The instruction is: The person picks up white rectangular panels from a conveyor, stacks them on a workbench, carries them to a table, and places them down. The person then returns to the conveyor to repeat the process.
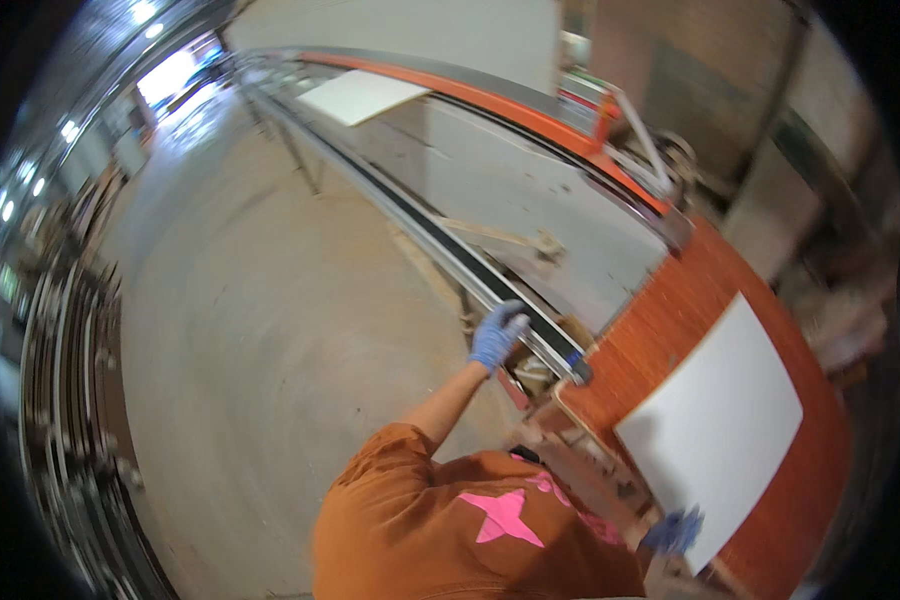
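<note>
My left hand [498, 337], in a blue glove, is over the near end of a long metal rail with a black strip [460, 250]. Its fingers are apart and slightly bent, and I cannot tell whether they touch the rail. At the lower right, my right hand [675, 530], also gloved in blue and a little blurred, has its fingers spread at the near edge of a white rectangular panel [725, 420]. That panel lies flat on a reddish-brown wooden tabletop [630, 365].
A long machine with an orange beam [490, 100] runs away beyond the table. Another white panel [362, 95] lies farther along it. Stacked long strips [70, 370] line the left side, past the concrete floor [250, 330]. Large boards [700, 80] stand at the back right.
</note>
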Motion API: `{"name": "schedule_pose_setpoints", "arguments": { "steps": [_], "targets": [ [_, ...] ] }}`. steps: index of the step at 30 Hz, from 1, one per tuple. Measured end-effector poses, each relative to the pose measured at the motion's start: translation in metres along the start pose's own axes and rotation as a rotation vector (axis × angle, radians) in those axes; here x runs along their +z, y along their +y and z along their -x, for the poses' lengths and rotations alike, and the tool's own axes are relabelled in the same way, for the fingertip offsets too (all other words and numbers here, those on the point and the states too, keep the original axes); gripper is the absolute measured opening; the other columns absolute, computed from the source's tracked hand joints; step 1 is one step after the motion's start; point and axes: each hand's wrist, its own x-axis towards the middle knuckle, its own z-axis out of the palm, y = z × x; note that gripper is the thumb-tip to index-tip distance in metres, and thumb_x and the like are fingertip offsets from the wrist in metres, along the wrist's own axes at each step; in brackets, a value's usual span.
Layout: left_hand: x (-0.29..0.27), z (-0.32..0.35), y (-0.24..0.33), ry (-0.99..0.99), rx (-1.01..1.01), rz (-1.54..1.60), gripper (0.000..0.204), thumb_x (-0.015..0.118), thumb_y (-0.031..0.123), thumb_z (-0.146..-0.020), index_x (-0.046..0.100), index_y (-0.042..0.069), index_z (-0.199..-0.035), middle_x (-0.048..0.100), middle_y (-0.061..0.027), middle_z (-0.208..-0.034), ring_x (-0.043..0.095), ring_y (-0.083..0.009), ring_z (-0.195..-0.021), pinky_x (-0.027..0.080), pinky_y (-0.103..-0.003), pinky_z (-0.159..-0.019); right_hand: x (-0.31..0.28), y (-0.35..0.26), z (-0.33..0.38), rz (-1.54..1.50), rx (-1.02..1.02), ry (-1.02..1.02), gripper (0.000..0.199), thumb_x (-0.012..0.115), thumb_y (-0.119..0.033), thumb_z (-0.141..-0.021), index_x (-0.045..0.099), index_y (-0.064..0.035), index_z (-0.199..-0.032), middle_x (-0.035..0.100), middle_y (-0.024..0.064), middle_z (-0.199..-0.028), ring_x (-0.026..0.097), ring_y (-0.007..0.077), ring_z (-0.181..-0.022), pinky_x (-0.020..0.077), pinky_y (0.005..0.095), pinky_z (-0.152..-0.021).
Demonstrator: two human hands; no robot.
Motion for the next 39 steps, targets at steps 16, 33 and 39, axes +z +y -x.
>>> {"name": "schedule_pose_setpoints", "arguments": {
  "steps": [16, 33, 39],
  "targets": [
    [-0.007, -0.024, 0.012, 0.097, -0.511, 0.562, 0.04, 0.057, 0.027, -0.09, 0.045, 0.016, -0.126, 0.059, -0.0014, -0.097, 0.056, -0.0104, -0.075, 0.051, -0.028, -0.059, -0.058, -0.054, -0.018, 0.115, -0.199, 0.364, 0.03, 0.051, -0.029, -0.092, 0.064, -0.0057, -0.104, 0.063, 0.0143, -0.103, 0.061, 0.0322, -0.091, 0.049, 0.0459, -0.078],
    [-0.031, -0.041, -0.029, -0.102, -0.565, 0.773, 0.04, 0.062, 0.035, -0.086, 0.046, 0.021, -0.119, 0.058, -0.0031, -0.106, 0.056, -0.02, -0.085, 0.051, -0.034, -0.065, 0.01, 0.006, 0.002, 0.154, 0.054, -0.091, 0.035, 0.053, -0.027, -0.089, 0.055, -0.0203, -0.124, 0.05, 0.0062, -0.132, 0.048, 0.0277, -0.12, 0.0331, 0.048, -0.098],
    [-0.011, -0.032, 0.02, 0.063, -0.596, 0.641, 0.041, 0.058, 0.03, -0.089, 0.044, 0.018, -0.126, 0.058, 0.0005, -0.102, 0.056, -0.0117, -0.077, 0.051, -0.028, -0.06, -0.067, -0.055, -0.02, 0.199, -0.128, 0.237, 0.027, 0.052, -0.033, -0.09, 0.064, -0.0145, -0.106, 0.064, 0.0078, -0.106, 0.061, 0.0288, -0.093, 0.0474, 0.0457, -0.074]
  ]
}}
